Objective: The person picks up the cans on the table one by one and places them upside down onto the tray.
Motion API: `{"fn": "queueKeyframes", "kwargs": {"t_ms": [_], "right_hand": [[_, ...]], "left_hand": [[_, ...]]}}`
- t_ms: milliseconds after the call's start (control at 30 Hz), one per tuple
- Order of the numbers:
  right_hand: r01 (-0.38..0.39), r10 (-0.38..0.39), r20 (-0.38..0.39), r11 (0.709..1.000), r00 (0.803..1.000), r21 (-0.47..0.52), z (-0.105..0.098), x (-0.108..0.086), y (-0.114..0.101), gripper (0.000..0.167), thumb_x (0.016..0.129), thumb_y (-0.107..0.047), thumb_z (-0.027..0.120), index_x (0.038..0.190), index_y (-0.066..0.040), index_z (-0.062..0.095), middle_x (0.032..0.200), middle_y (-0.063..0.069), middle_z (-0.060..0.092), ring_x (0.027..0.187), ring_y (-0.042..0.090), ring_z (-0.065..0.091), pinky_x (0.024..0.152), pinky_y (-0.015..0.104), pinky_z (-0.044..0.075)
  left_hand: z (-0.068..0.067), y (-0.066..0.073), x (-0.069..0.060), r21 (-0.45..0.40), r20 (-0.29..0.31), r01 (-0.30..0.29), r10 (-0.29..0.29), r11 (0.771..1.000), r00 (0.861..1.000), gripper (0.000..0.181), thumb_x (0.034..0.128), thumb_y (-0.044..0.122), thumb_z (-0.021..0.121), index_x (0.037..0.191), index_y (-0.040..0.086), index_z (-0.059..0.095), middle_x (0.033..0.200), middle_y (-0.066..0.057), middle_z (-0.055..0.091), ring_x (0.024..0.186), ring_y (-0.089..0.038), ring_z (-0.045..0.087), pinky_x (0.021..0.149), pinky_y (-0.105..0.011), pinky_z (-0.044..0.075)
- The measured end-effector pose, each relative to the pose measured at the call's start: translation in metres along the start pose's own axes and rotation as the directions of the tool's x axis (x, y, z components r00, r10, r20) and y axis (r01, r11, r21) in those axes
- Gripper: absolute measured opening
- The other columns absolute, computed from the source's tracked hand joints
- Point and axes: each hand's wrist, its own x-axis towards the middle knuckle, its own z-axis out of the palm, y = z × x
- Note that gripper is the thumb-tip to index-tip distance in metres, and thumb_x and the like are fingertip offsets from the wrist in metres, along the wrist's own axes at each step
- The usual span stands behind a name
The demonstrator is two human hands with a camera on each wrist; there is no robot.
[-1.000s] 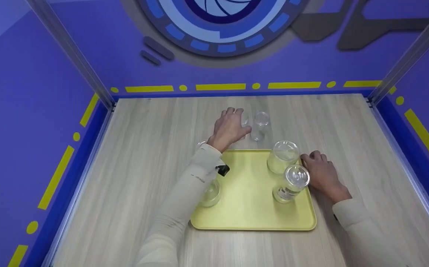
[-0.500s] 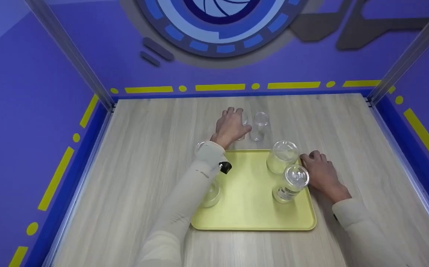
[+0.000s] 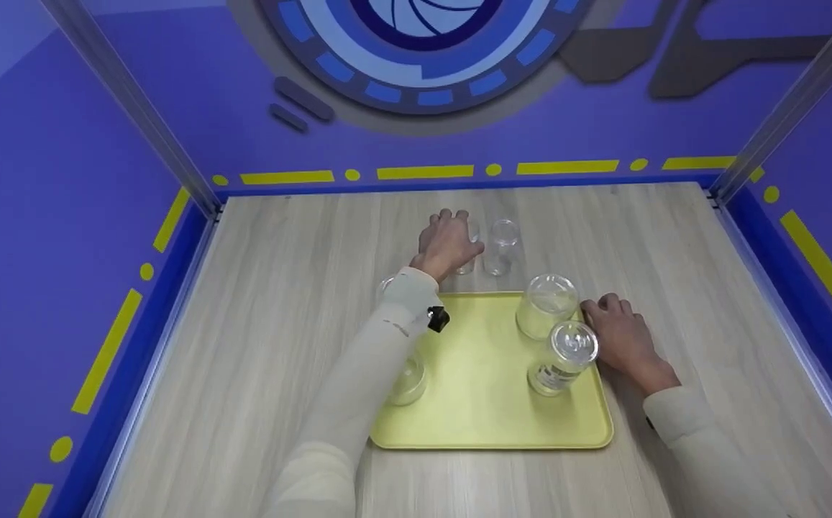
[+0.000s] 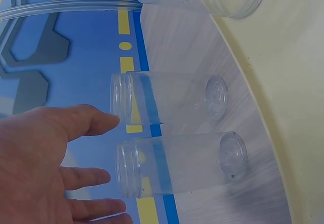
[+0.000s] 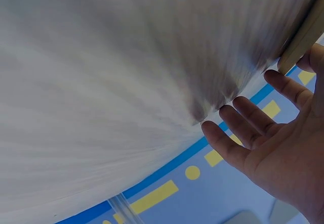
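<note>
Two tall clear jars with ridged rims stand upright on the wooden table behind a yellow tray (image 3: 484,437). My left hand (image 3: 446,241) reaches over the left jar (image 4: 187,166) and partly covers it in the head view. Its fingers are spread beside that jar's rim, and the thumb (image 4: 96,122) is close to the rim of the right jar (image 4: 169,98); contact is unclear. Along the tray's right edge, my right hand (image 3: 624,337) rests on the table, fingers (image 5: 223,143) loosely extended, thumb near the tray edge (image 5: 304,32).
On the tray's right side stand a wide clear jar (image 3: 549,306) and a labelled clear jar (image 3: 563,360). Another clear jar (image 3: 410,385) stands at its left, partly behind my forearm, and one more jar rim (image 3: 387,283) peeks out behind the sleeve. Purple walls enclose the table.
My left forearm and wrist have shifted slightly right and away from me, while the left hand stays at the left jar. The right hand and the jars keep their places.
</note>
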Motion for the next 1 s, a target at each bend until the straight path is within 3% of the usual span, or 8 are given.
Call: {"fn": "queueKeyframes", "kwargs": {"t_ms": [633,1000], "right_hand": [[0.008,-0.008,-0.039,1.0,0.999,0.001,0.007,0.0,0.001,0.034,0.102,-0.023,0.064,0.13,-0.003,0.062,0.117,0.03,0.053,0.102,0.051,0.057,0.074,0.068,0.052],[0.012,-0.012,-0.048,1.0,0.999,0.003,0.005,0.0,0.001,0.034,0.102,-0.022,0.064,0.13,-0.003,0.061,0.117,0.03,0.052,0.101,0.051,0.056,0.072,0.068,0.052]], "left_hand": [[0.004,-0.001,0.009,0.014,0.038,-0.03,0.03,0.999,0.999,0.063,0.0997,0.036,0.072,0.153,0.006,0.054,0.138,-0.015,0.061,0.123,-0.03,0.058,0.097,-0.044,0.054],[0.01,-0.001,0.013,0.016,0.013,-0.063,0.063,0.998,0.998,0.061,0.0983,0.028,0.075,0.154,0.012,0.055,0.139,-0.013,0.062,0.122,-0.03,0.06,0.096,-0.043,0.055]]}}
